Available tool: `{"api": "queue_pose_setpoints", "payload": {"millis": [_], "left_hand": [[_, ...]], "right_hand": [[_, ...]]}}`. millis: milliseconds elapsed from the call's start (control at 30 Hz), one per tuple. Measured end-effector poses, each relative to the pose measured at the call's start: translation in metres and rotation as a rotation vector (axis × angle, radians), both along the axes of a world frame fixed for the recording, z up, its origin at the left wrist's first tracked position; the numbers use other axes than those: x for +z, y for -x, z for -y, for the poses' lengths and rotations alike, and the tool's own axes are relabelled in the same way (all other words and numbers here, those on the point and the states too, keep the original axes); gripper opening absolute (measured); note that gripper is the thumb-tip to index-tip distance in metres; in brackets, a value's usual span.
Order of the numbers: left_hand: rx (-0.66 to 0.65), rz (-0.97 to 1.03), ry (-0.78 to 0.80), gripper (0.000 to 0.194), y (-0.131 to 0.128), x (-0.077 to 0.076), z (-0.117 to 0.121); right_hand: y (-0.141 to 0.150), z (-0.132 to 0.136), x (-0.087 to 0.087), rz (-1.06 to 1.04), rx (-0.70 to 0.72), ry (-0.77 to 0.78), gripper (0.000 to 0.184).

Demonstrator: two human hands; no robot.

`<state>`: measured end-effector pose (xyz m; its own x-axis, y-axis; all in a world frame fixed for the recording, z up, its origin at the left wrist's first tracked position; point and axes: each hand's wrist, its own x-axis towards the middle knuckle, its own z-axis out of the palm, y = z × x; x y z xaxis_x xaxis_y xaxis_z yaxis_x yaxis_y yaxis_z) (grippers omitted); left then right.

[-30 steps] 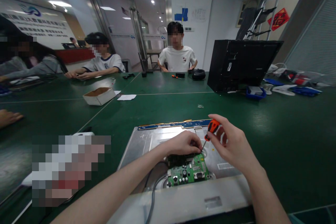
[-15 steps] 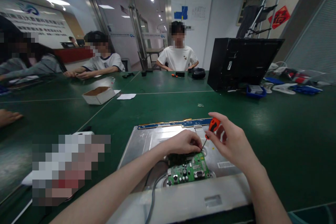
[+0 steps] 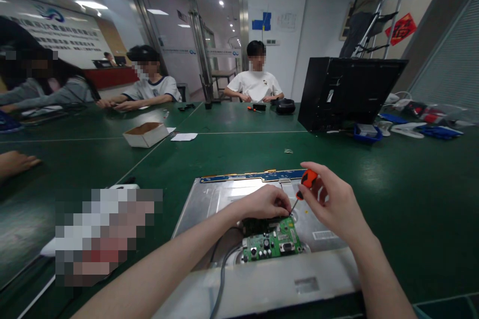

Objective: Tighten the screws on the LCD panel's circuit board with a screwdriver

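Observation:
My right hand (image 3: 331, 199) grips an orange and black screwdriver (image 3: 309, 179) by its handle, its shaft slanting down to the left. The tip meets the upper corner of a green circuit board (image 3: 273, 239). Beside that tip my left hand (image 3: 265, 202) has its fingers pinched together; whatever they hold is too small or hidden. The board lies on a silver metal display panel (image 3: 222, 197), which has a narrow blue circuit strip (image 3: 239, 177) along its far edge. A grey cable (image 3: 221, 279) runs from the board's left side toward me.
A black monitor casing (image 3: 352, 92) stands at the right, near a small blue tray (image 3: 366, 133) and gloves (image 3: 441, 131). A white open box (image 3: 145, 135) and paper (image 3: 184, 137) lie at the left. Several people sit around the green table (image 3: 239, 152); one hand (image 3: 17, 163) rests at far left.
The view has shifted slightly, so most things appear a little farther right. Both hands keep their places at the board's corner, and the screwdriver's tip stays there.

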<state>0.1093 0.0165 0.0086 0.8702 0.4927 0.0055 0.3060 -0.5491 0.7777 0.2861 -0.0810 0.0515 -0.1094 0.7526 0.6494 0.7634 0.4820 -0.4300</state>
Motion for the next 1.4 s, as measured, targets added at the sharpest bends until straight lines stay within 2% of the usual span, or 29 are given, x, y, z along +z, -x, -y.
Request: {"api": "queue_pose_setpoints", "payload": {"millis": [133, 400, 800, 1067, 1400], "left_hand": [[-0.001, 0.003, 0.017, 0.008, -0.0002, 0.0014, 0.0], [-0.008, 0.0, 0.012, 0.008, 0.0004, 0.0011, -0.0008], [0.01, -0.013, 0.001, 0.008, 0.0006, 0.0009, 0.0003], [0.002, -0.018, 0.012, 0.009, 0.0004, 0.0026, 0.0001], [0.009, -0.007, 0.021, 0.009, -0.0001, 0.0002, -0.0001]], "right_hand": [[-0.0013, -0.0004, -0.0019, 0.015, -0.005, -0.017, 0.03], [0.0004, 0.0007, 0.0, 0.001, -0.019, 0.017, 0.042], [-0.0011, -0.0008, -0.0024, 0.002, -0.043, -0.047, 0.022], [0.0008, 0.0008, 0.0007, -0.001, -0.027, 0.022, 0.043], [0.0, 0.0001, -0.0011, -0.016, -0.024, -0.003, 0.034]]}}
